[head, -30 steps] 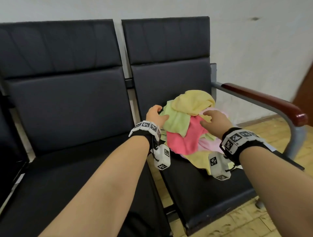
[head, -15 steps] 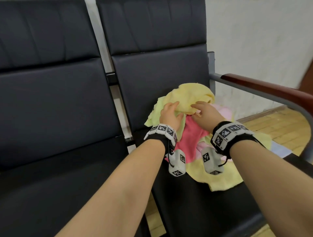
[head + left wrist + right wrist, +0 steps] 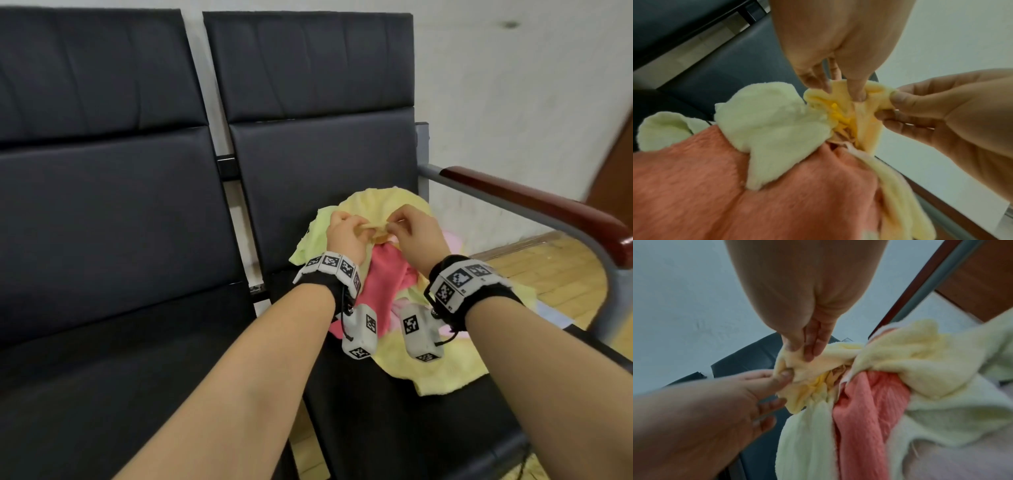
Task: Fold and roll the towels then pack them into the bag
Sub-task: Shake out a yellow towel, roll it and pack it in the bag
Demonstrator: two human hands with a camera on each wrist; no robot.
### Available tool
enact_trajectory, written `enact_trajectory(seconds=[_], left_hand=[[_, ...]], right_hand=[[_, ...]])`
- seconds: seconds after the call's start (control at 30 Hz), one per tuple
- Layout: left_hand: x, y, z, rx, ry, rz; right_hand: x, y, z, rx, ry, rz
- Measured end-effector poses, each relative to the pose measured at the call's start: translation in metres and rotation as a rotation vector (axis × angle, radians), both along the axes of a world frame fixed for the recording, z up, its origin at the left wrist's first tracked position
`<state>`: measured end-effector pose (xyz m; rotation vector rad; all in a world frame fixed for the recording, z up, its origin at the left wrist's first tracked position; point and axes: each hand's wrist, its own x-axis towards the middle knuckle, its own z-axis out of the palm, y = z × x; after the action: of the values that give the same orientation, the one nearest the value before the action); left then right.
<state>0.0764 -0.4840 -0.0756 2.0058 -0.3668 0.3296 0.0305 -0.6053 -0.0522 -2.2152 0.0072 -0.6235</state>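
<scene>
A heap of towels lies on the right black seat (image 3: pixel 394 428): a yellow towel (image 3: pixel 383 205) on top, a pale green one (image 3: pixel 310 240) at the left, a pink one (image 3: pixel 380 284) in the middle. My left hand (image 3: pixel 346 233) and right hand (image 3: pixel 412 231) meet at the top of the heap, and each pinches a bunched edge of the yellow towel (image 3: pixel 840 95). In the right wrist view the right hand's thumb and fingers (image 3: pixel 807 347) clamp the yellow towel's edge (image 3: pixel 826 360), and the left hand's thumb (image 3: pixel 781 378) presses it from below. No bag is in view.
A second black seat (image 3: pixel 120 342) stands to the left. A metal armrest with a dark red wooden top (image 3: pixel 534 202) runs along the right side of the towel seat. A white wall (image 3: pixel 513 85) lies behind, and wooden floor (image 3: pixel 548 270) shows at the right.
Both hands have come together at the top of the heap and gone from resting on the towels to pinching the yellow towel's edge. The head view has shifted.
</scene>
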Motion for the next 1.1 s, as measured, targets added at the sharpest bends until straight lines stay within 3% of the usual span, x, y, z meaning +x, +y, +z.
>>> enact_trajectory(seconds=[0.2,0.37,0.53,0.67,0.87,1.1], left_hand=[[-0.025,0.014,0.062,-0.168,-0.035,-0.144],[-0.056,0.045,0.124,-0.278,-0.120,-0.164],[-0.105,0.101,0.191,-0.322,-0.254,-0.059],[-0.156,0.157,0.225,-0.275,-0.309,-0.021],[-0.227,0.240,0.235,-0.243,-0.289,0.079],[-0.282,0.337,0.186,-0.157,-0.128,0.157]], right_hand=[[-0.030,0.013,0.045,-0.035,-0.156,-0.041],[-0.064,0.047,0.106,-0.043,-0.204,0.056],[-0.086,0.080,0.142,-0.266,-0.129,0.080],[-0.119,0.133,0.160,-0.482,-0.190,0.076],[-0.172,0.217,0.170,-0.464,-0.222,0.165],[-0.217,0.310,0.137,-0.350,-0.231,0.245]])
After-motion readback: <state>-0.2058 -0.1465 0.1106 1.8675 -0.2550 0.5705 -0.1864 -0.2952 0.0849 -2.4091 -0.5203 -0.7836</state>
